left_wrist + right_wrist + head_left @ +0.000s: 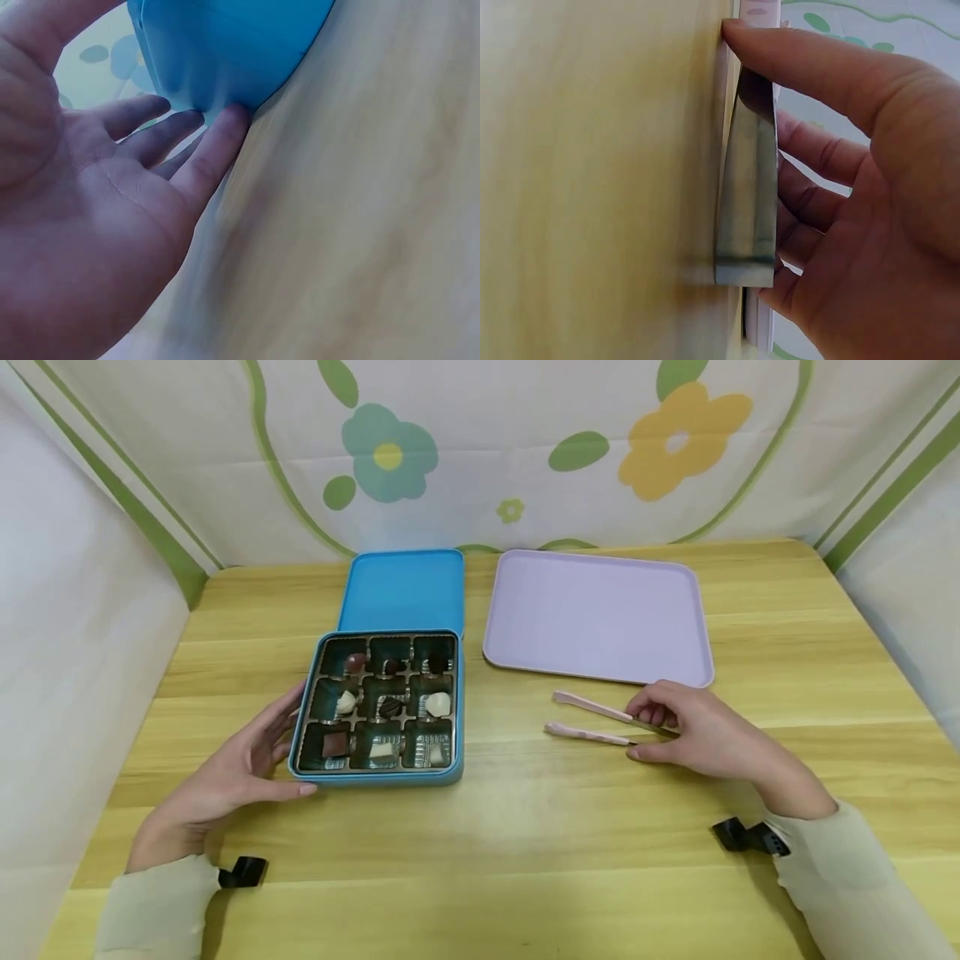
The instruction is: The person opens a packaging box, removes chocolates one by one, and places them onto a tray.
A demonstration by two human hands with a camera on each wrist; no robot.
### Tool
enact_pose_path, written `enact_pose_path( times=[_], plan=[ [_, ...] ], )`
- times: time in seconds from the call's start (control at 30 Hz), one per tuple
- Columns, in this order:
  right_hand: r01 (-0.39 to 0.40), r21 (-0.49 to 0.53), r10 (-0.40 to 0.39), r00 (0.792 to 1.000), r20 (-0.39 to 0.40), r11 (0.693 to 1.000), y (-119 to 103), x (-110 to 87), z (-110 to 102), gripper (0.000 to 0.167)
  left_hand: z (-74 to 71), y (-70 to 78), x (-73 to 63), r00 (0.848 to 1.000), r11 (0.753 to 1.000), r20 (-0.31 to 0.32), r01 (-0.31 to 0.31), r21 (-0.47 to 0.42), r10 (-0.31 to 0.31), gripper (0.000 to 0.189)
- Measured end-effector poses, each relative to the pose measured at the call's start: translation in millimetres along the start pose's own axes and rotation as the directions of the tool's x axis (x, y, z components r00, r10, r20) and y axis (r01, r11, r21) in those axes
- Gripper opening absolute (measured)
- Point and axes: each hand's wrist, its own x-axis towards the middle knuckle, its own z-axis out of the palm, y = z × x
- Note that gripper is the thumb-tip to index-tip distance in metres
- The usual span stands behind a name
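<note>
A blue tin lies on the table at centre left, its divided insert holding several chocolates, one per compartment. My left hand is at its left side, thumb along the front corner. In the left wrist view, fairly straight fingers touch the tin's blue wall near the tabletop. At centre right, my right hand holds pink-tipped tongs between thumb and fingers. Their arms are spread apart, with the tips pointing left. The metal bend of the tongs shows by the palm in the right wrist view.
Behind the tin lies its blue lid, turned back with the inside up. A shallow lilac tray stands to the right of the lid, just beyond the tongs. Flower-patterned cloth hangs at the table's back edge.
</note>
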Motion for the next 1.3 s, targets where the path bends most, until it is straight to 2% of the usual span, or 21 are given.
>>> enact_pose_path(
  times=[0.27, 0.63, 0.87, 0.97, 1.2, 1.3],
  plan=[
    [-0.006, 0.027, 0.006, 1.0, 0.001, 1.0, 2.4, 2.3, 3.4, 0.035, 2.1, -1.7, -0.4, 0.999, 0.997, -0.025, -0.036, -0.069, 0.034, 0.124],
    [0.005, 0.029, -0.004, 1.0, -0.025, 1.0, 3.5, 2.1, 4.2, 0.032, 3.9, -4.9, 1.6, 1.0, 0.995, -0.007, 0.029, -0.099, -0.029, 0.125],
    [-0.005, 0.02, 0.006, 0.999, -0.036, 1.0, 3.0, 2.4, 3.3, 0.033, 4.3, -5.2, 3.5, 1.0, 0.991, -0.023, 0.014, -0.134, -0.017, 0.123],
    [-0.016, 0.024, 0.017, 0.999, -0.033, 1.0, 2.9, 1.9, 3.0, 0.034, 4.1, -4.6, 3.7, 1.0, 0.991, -0.023, 0.017, -0.136, -0.02, 0.123],
    [-0.033, 0.028, 0.034, 0.999, -0.039, 0.999, 3.2, 1.0, 2.4, 0.035, 3.4, -2.4, 3.9, 0.997, 0.992, -0.02, 0.066, -0.103, -0.069, 0.124],
    [-0.022, 0.017, 0.023, 0.999, -0.047, 1.0, 3.3, 0.9, 2.7, 0.033, 3.7, -2.8, 3.9, 0.998, 0.994, -0.019, 0.061, -0.093, -0.063, 0.125]
  ],
)
